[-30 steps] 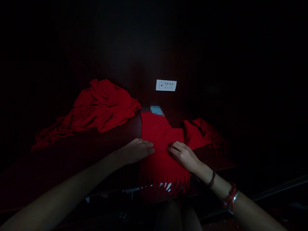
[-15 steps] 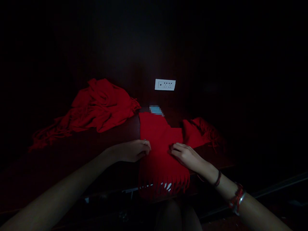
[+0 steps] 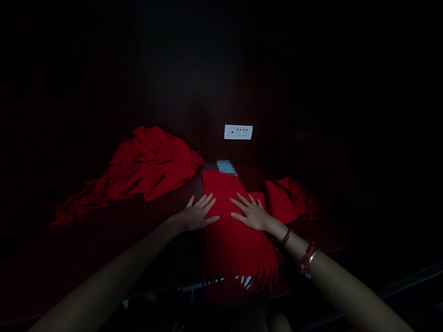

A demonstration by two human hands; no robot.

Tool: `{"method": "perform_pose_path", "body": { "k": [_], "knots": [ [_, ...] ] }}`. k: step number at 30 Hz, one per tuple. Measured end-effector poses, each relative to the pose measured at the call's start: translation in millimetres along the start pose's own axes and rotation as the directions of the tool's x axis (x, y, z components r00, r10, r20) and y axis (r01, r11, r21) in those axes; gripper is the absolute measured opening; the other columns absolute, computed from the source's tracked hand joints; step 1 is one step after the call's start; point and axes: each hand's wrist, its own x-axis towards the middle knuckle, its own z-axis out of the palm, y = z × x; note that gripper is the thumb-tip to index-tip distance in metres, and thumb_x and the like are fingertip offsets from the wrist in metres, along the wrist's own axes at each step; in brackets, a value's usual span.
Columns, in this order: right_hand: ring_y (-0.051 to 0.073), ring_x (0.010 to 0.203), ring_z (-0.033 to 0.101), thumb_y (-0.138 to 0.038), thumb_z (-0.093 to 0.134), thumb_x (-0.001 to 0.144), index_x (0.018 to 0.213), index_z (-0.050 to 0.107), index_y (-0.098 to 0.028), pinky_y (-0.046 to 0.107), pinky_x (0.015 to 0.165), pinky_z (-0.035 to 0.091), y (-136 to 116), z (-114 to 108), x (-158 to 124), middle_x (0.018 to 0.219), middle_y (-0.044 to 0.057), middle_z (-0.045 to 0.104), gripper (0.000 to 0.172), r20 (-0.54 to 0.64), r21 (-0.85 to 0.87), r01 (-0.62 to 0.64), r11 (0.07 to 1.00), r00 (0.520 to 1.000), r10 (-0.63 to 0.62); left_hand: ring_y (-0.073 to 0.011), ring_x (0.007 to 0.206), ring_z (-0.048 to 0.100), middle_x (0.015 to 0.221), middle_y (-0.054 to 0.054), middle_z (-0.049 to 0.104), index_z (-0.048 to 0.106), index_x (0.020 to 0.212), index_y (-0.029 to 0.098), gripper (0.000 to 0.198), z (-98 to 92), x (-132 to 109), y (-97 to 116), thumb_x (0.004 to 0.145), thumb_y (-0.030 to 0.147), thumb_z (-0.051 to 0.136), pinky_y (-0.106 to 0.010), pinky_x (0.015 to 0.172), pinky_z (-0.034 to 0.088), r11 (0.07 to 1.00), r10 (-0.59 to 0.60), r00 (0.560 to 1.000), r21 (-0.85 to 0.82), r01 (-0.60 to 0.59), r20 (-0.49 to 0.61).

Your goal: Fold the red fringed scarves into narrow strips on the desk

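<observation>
A folded red scarf (image 3: 230, 240) lies on a dark table (image 3: 104, 249), its fringe hanging over the near edge. My left hand (image 3: 198, 215) rests flat on the scarf's left edge, fingers spread and open. My right hand (image 3: 249, 213) lies flat on the scarf's middle, fingers stretched out, with bracelets on the wrist. Both hands press down on the cloth and hold nothing.
A crumpled red scarf (image 3: 145, 161) is heaped at the back left. Another bunched red scarf (image 3: 290, 196) lies at the right. A white wall socket (image 3: 238, 132) sits on the dark wall behind, with a small blurred blue thing (image 3: 225, 167) below it. The room is very dim.
Both hands have gone from curled and pinching at the scarf to flat with fingers spread, and moved slightly farther up the cloth.
</observation>
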Motion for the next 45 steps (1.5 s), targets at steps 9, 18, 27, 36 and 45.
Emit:
{"method": "perform_pose_path", "body": {
  "k": [9,18,27,36,45],
  "knots": [
    [0.031,0.120,-0.002,-0.066,0.015,0.069,0.128,0.005,-0.032,0.050,0.093,0.008,15.5,-17.6,-8.2,0.135,0.002,-0.002,0.069,-0.089,0.039,-0.095,0.995,0.991,0.098,-0.0230,0.121,0.001,0.133,-0.010,0.000,0.007,0.129,0.013,0.078,-5.3,-1.7,2.4,0.071,0.065,0.011,-0.050,0.092,0.000,0.998,-0.053,0.996,-0.024,0.055,0.067],
    [0.026,0.120,0.008,-0.063,0.013,0.072,0.127,0.020,-0.027,0.045,0.095,0.009,68.2,0.0,-20.8,0.133,0.005,0.018,0.066,-0.096,-0.133,-0.129,0.983,0.988,0.117,-0.0235,0.121,-0.001,0.133,-0.010,-0.004,0.004,0.129,0.012,0.083,-20.9,-9.7,-1.7,0.068,0.067,0.018,-0.050,0.092,-0.002,0.986,-0.162,0.961,-0.009,0.169,0.224],
    [0.026,0.121,0.003,-0.061,0.015,0.073,0.126,0.021,-0.028,0.052,0.092,0.009,48.9,-22.6,-19.8,0.134,0.004,0.014,0.063,-0.202,-0.089,-0.028,0.996,0.979,0.009,-0.0214,0.122,0.000,0.133,-0.012,0.002,0.016,0.127,0.011,0.073,-18.6,-11.9,0.0,0.073,0.059,0.022,-0.048,0.093,-0.002,0.992,-0.126,0.991,0.025,0.125,0.038],
    [0.032,0.120,0.001,-0.064,0.013,0.071,0.126,0.008,-0.036,0.057,0.089,0.005,21.4,0.2,-3.2,0.135,0.002,0.006,0.062,0.019,-0.021,-0.033,0.999,0.999,0.034,-0.0223,0.121,0.000,0.134,-0.013,0.005,0.012,0.128,0.011,0.070,3.5,9.1,-2.4,0.076,0.058,0.015,-0.039,0.095,0.009,1.000,-0.013,0.999,-0.008,0.013,-0.041],
    [0.027,0.118,0.018,-0.060,0.021,0.073,0.126,0.025,-0.020,0.044,0.093,0.016,38.6,-20.9,16.7,0.130,0.011,0.024,0.066,-0.040,-0.017,-0.090,0.996,0.995,0.090,-0.0207,0.121,0.003,0.134,-0.011,0.009,0.016,0.128,0.013,0.066,7.1,23.5,5.6,0.078,0.056,0.016,-0.038,0.096,0.009,1.000,0.011,0.994,0.008,-0.011,-0.110]
  ]
}}
